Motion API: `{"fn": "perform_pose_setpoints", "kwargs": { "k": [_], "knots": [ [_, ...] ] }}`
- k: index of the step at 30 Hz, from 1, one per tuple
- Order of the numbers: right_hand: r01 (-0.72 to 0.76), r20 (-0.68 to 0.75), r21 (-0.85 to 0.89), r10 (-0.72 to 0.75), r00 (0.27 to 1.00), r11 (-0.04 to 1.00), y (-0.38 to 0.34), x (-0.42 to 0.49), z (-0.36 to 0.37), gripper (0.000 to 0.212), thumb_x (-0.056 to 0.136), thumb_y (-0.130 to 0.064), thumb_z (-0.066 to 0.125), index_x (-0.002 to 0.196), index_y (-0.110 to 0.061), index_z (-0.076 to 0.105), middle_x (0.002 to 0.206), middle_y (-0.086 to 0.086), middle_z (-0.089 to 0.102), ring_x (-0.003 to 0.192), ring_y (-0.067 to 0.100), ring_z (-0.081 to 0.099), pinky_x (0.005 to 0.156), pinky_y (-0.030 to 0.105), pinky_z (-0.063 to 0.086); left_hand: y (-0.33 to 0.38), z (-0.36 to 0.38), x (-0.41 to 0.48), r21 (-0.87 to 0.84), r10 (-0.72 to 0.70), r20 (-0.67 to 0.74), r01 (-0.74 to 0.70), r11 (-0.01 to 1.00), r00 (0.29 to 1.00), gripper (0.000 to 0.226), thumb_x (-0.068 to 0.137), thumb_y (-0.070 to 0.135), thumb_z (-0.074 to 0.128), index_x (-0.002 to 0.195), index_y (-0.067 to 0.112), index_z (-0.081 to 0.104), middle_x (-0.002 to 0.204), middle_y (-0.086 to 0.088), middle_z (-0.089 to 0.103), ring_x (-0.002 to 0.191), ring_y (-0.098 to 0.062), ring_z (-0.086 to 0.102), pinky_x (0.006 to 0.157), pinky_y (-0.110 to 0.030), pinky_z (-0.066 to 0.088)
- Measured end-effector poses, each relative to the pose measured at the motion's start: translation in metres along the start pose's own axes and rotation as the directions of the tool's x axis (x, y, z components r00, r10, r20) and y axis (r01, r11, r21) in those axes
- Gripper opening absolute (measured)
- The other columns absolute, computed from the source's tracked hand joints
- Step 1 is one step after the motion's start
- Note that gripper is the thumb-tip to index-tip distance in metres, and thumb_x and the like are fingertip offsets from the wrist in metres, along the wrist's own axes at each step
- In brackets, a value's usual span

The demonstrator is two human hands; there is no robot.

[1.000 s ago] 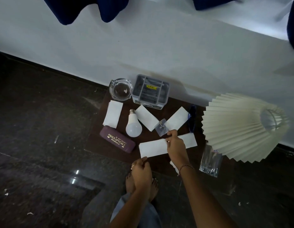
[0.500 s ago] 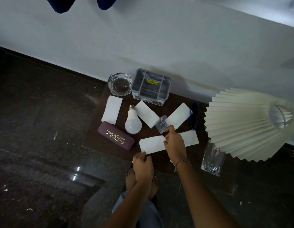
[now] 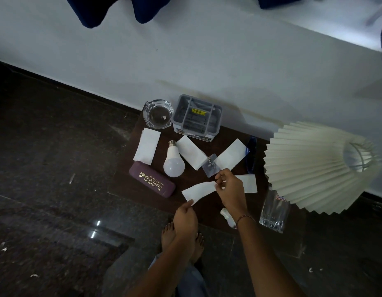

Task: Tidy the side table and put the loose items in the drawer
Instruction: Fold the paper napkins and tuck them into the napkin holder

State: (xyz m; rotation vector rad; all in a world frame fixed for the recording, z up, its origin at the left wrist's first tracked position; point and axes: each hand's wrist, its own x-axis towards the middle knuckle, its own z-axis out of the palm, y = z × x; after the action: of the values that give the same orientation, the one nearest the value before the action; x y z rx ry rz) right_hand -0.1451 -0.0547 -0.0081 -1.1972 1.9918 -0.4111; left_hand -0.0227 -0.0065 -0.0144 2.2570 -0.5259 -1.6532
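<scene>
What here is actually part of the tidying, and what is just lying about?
Part of the job: paper strip, pinched by left hand and right hand; light bulb; spectacle case; clear packet; paper slips; side table.

Just lying about: lamp shade; curtain; floor scraps.

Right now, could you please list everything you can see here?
Side table: one, dark brown, by wall.
Paper slips: four, white, across table.
Bulb: one, white, centre.
Spectacle case: one, maroon, front left.
Pouch: one, clear, between slips.
Ashtray: one, clear, back left.
Organiser: one, grey, back centre.
Lampshade: one, cream, right.
Glasses: one, blue, beside lampshade.
Clear container: one, transparent, front right.
Left hand: fingers pinch nearest slip's end.
Right hand: fingers pinch its middle.
</scene>
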Motion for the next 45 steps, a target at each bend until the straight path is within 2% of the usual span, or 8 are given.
{"fn": "perform_pose_setpoints", "kwargs": {
  "k": [8,14,23,31,35,39,43,45],
  "knots": [
    [0.106,-0.018,0.008,-0.106,0.994,0.994,-0.011,-0.009,-0.011,0.015,0.082,-0.004,0.065,0.084,-0.015,0.057,0.087,0.0,0.064,0.079,0.006,0.057,0.065,0.004,0.039,0.034,-0.014,-0.025,0.215,0.288,0.107,-0.305,0.928,0.952,0.026,0.092,0.008,0.046,0.108,0.012,0.066,0.096,0.005,0.067,0.075,-0.001,0.059,0.06,-0.011,0.041],
    [0.215,0.023,-0.055,-0.214,0.977,0.975,-0.023,-0.009,-0.02,0.014,0.084,-0.005,0.062,0.085,-0.018,0.057,0.087,-0.003,0.063,0.081,0.003,0.054,0.072,0.007,0.042,0.063,-0.024,-0.03,0.426,0.687,0.186,-0.688,0.587,0.702,0.033,0.086,0.001,0.054,0.113,0.019,0.06,0.115,0.0,0.059,0.104,-0.013,0.057,0.087,-0.025,0.05],
    [0.327,0.04,-0.061,-0.325,0.945,0.943,-0.037,-0.002,-0.031,0.012,0.083,-0.001,0.062,0.085,-0.013,0.059,0.089,0.002,0.067,0.081,0.002,0.056,0.068,0.004,0.04,0.092,-0.024,-0.012,0.701,0.68,0.355,-0.664,0.26,0.641,0.043,0.082,0.026,0.067,0.122,0.017,0.057,0.119,-0.004,0.057,0.115,-0.021,0.048,0.083,-0.03,0.044],
    [0.391,-0.097,0.006,-0.389,0.916,0.92,-0.051,-0.004,-0.036,0.021,0.083,-0.002,0.062,0.1,-0.014,0.059,0.108,-0.004,0.054,0.097,0.001,0.051,0.081,0.007,0.044,0.108,-0.025,-0.007,0.676,0.727,0.213,-0.636,0.372,0.652,0.021,0.091,0.025,0.052,0.095,0.014,0.069,0.095,-0.005,0.07,0.086,-0.018,0.062,0.067,-0.025,0.042],
    [0.198,-0.381,0.177,-0.118,0.917,0.964,-0.064,-0.006,-0.037,0.022,0.09,-0.018,0.056,0.111,-0.011,0.053,0.108,0.0,0.046,0.084,0.007,0.052,0.07,0.007,0.046,0.122,-0.025,-0.009,0.63,0.758,0.111,-0.636,0.446,0.642,0.022,0.091,0.028,0.052,0.093,0.014,0.068,0.092,-0.005,0.071,0.083,-0.018,0.062,0.067,-0.023,0.038],
    [-0.206,-0.05,0.662,0.317,0.947,0.72,-0.08,-0.004,-0.04,0.025,0.096,-0.037,0.039,0.1,-0.015,0.051,0.083,0.0,0.056,0.075,0.012,0.058,0.071,0.029,0.053,0.138,-0.021,-0.019,0.584,0.754,0.046,-0.63,0.512,0.655,0.024,0.091,0.028,0.054,0.101,0.013,0.069,0.098,-0.007,0.071,0.089,-0.021,0.064,0.074,-0.03,0.047],
    [-0.334,0.163,0.801,0.355,0.92,0.496,-0.095,0.004,-0.045,0.037,0.096,-0.048,0.031,0.089,-0.018,0.053,0.091,0.006,0.061,0.092,0.022,0.06,0.083,0.036,0.05,0.15,-0.014,-0.026,0.526,0.75,0.039,-0.652,0.547,0.661,0.023,0.091,0.028,0.055,0.104,0.016,0.069,0.097,-0.005,0.073,0.089,-0.019,0.065,0.077,-0.028,0.05],
    [-0.318,0.192,0.849,0.314,0.93,0.422,-0.099,0.008,-0.049,0.042,0.095,-0.052,0.03,0.09,-0.02,0.058,0.094,0.003,0.064,0.094,0.017,0.061,0.082,0.03,0.049,0.154,-0.009,-0.027,0.465,0.759,0.06,-0.691,0.553,0.648,0.023,0.091,0.026,0.055,0.106,0.017,0.069,0.096,-0.001,0.074,0.084,-0.01,0.064,0.071,-0.007,0.042]
  ]
}}
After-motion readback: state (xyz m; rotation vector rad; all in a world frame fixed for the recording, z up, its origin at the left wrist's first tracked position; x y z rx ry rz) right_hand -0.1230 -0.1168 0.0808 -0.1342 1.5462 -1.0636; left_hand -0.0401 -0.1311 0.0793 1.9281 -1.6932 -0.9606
